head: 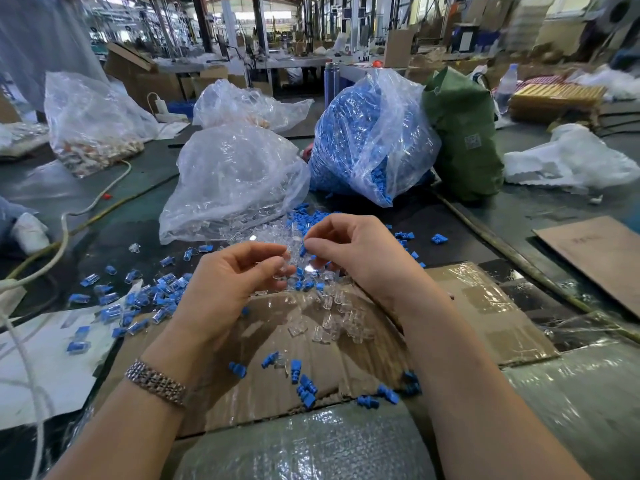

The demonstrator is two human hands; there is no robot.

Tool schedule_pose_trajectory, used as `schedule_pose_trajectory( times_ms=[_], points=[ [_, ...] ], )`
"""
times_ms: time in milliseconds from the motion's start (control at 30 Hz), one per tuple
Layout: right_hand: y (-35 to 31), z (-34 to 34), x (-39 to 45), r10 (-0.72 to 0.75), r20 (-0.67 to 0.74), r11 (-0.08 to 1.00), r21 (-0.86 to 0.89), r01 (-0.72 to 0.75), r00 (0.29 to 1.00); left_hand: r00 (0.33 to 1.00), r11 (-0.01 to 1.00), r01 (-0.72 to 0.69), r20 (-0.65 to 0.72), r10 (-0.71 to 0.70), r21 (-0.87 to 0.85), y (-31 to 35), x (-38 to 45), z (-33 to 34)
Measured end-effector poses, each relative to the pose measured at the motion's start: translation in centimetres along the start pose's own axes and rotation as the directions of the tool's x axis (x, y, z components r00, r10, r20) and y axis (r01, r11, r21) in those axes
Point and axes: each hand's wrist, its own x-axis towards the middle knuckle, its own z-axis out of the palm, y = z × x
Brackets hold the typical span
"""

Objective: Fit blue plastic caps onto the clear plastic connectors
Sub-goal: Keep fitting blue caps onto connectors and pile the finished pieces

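My left hand [235, 275] pinches a clear plastic connector [282, 271] between thumb and fingertips. Just right of it, my right hand [349, 251] pinches a blue cap [303, 250] at its fingertips, a short gap above the connector. Both hands hover over a loose pile of clear connectors [332, 317] lying on flattened cardboard [485, 306]. Capped connectors [138, 303] lie scattered to the left, and loose blue caps [306, 386] lie on the cardboard near my wrists.
A clear bag of connectors [235, 181] and a bag full of blue caps [367, 140] stand behind the hands. A green bag [464, 140] is further right. White cable [52, 265] runs along the left. Bubble wrap [311, 448] covers the near edge.
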Motion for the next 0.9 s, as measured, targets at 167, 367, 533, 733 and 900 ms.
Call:
schedule_pose_trajectory(
  times_ms=[167, 367, 533, 733, 900],
  points=[
    [-0.14, 0.11, -0.23, -0.059, 0.014, 0.997, -0.05, 0.06, 0.998, 0.995, 0.992, -0.104, 0.002, 0.104, 0.074, 0.46, -0.48, 0.38],
    [-0.28, 0.85, -0.39, -0.087, 0.092, 0.983, -0.157, 0.101, 0.992, 0.993, 0.993, -0.116, 0.027, 0.116, 0.007, 0.41, -0.5, 0.65],
    [-0.21, 0.75, -0.27, -0.148, 0.06, 0.978, -0.141, 0.156, 0.987, 0.998, 0.982, -0.042, 0.043, 0.05, -0.183, 0.11, -0.24, 0.46],
    [-0.01, 0.75, -0.29, -0.217, 0.087, 0.962, -0.147, 0.228, 0.972, 0.994, 0.957, 0.096, 0.075, -0.078, -0.275, 0.28, -0.51, 0.35],
    [0.31, 0.96, -0.26, -0.26, 0.112, 0.94, -0.199, 0.278, 0.959, 0.983, 0.918, 0.177, 0.1, -0.151, -0.354, 0.5, -0.45, 0.1]
  ],
)
